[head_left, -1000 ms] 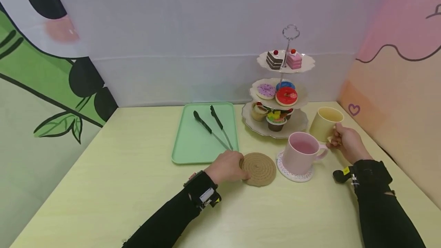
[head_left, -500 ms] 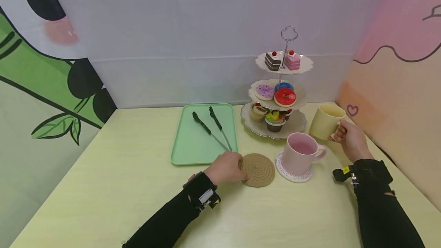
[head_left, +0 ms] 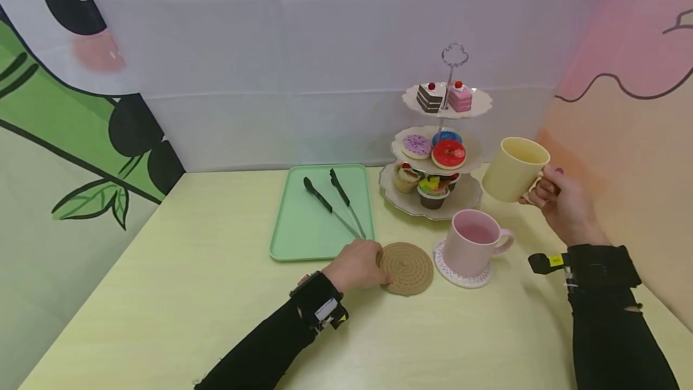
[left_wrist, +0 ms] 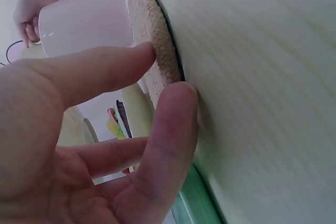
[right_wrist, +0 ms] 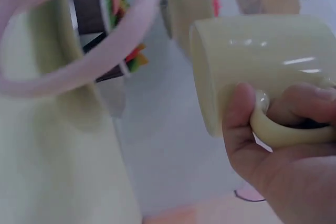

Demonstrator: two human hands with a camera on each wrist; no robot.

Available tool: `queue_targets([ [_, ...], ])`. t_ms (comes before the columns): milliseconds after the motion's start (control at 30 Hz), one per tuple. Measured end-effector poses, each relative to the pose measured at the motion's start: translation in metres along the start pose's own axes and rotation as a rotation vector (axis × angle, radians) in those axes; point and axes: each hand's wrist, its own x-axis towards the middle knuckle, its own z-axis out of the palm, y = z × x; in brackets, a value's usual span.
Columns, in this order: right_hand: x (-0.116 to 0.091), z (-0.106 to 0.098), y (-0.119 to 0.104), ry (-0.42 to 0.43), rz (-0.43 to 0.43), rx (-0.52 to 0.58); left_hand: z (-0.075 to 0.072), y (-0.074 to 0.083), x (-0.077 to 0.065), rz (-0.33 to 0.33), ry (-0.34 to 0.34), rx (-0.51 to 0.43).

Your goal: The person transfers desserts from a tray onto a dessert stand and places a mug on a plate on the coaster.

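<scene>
My right hand grips a yellow mug by its handle. The mug is clear of the table, leaning over to the right beside the tiered stand. My left hand is at the left edge of a round woven coaster, which lies on the table. In the left wrist view, two fingertips pinch the rim of that coaster. Right of it a pink mug stands on a white patterned coaster.
A three-tier stand with cakes, donuts and cupcakes stands behind the pink mug. Left of it, a green tray bears black-handled tongs. Printed cloth walls border the table at the back and right.
My right hand has raised the yellow mug off the table, up and slightly right, tilting it. The left hand and woven coaster have stayed put.
</scene>
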Motion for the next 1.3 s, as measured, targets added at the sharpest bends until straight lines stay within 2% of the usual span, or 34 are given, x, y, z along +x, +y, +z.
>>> queue_targets([
  [167, -0.002, 0.014, -0.014, -0.187, -0.024, 0.016, -0.003, -0.002, 0.001, 0.0, -0.007, -0.013],
  [267, -0.003, 0.025, -0.021, -0.307, -0.022, 0.032, -0.011, -0.004, 0.001, 0.008, -0.004, -0.05],
  [367, -0.002, 0.04, -0.024, -0.407, -0.007, 0.036, -0.022, -0.006, 0.0, 0.044, 0.044, -0.093],
  [433, -0.001, 0.051, -0.024, -0.475, 0.006, 0.045, -0.031, -0.005, -0.002, 0.081, 0.103, -0.128],
  [533, -0.002, 0.066, -0.019, -0.512, 0.03, 0.002, -0.04, -0.005, -0.003, 0.136, 0.18, -0.207],
  [633, -0.003, 0.079, -0.012, -0.518, 0.048, -0.068, -0.044, -0.002, -0.004, 0.183, 0.225, -0.323],
  [767, -0.004, 0.094, 0.001, -0.539, 0.067, -0.201, -0.046, 0.003, -0.004, 0.276, 0.257, -0.476],
  [867, -0.005, 0.105, 0.011, -0.575, 0.109, -0.23, -0.046, 0.008, -0.004, 0.351, 0.257, -0.553],
  [1067, -0.005, 0.122, 0.029, -0.613, 0.149, -0.215, -0.047, 0.01, -0.004, 0.442, 0.21, -0.598],
  [1200, -0.004, 0.127, 0.038, -0.613, 0.182, -0.203, -0.049, 0.006, -0.006, 0.437, 0.198, -0.618],
  [1300, -0.003, 0.128, 0.041, -0.611, 0.212, -0.267, -0.051, 0.002, -0.007, 0.422, 0.199, -0.614],
])
